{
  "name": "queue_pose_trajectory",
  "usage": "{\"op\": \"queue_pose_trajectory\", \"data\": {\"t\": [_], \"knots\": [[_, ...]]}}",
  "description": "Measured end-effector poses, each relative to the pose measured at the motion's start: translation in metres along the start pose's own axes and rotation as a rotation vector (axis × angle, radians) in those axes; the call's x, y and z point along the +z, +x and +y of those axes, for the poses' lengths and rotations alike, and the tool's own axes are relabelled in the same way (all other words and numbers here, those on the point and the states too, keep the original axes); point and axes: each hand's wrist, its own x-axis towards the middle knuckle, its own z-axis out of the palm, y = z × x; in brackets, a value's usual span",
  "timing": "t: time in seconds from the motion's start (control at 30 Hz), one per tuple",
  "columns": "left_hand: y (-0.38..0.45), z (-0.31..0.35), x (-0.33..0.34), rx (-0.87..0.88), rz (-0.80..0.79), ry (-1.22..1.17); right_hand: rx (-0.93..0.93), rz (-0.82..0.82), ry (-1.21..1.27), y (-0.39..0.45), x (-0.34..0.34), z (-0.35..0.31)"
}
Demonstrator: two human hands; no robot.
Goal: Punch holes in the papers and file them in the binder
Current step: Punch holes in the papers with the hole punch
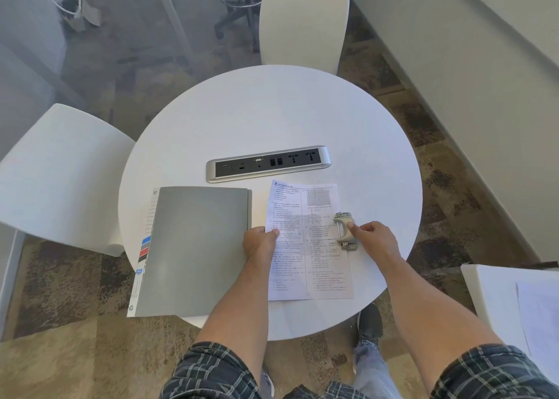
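A printed paper sheet [305, 241] lies on the round white table [272, 120], right of a closed grey binder [196, 247] with coloured index tabs along its left edge. A small beige and metal hole punch [344, 230] sits on the paper's right edge. My right hand [372, 235] grips the punch from the right, thumb on its handle. My left hand [261, 242] pinches the paper's left edge between thumb and fingers, between binder and sheet.
A silver power and data socket strip [267, 163] is set in the table's middle. White chairs stand at the far side [302, 23] and the left [60, 174]. A white surface with more papers [532, 308] is at the right edge.
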Motion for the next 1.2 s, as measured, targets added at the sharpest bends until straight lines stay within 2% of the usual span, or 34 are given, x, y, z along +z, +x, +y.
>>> {"op": "queue_pose_trajectory", "data": {"t": [0.73, 1.2], "knots": [[-0.0017, 0.0025, 0.0029, -0.008, 0.035, 0.011, -0.023, -0.048, 0.017, 0.0059, -0.0019, 0.0017], [-0.0016, 0.0034, 0.0021, -0.012, 0.035, 0.033, -0.039, 0.004, 0.018, 0.0056, 0.0032, 0.0085]]}}
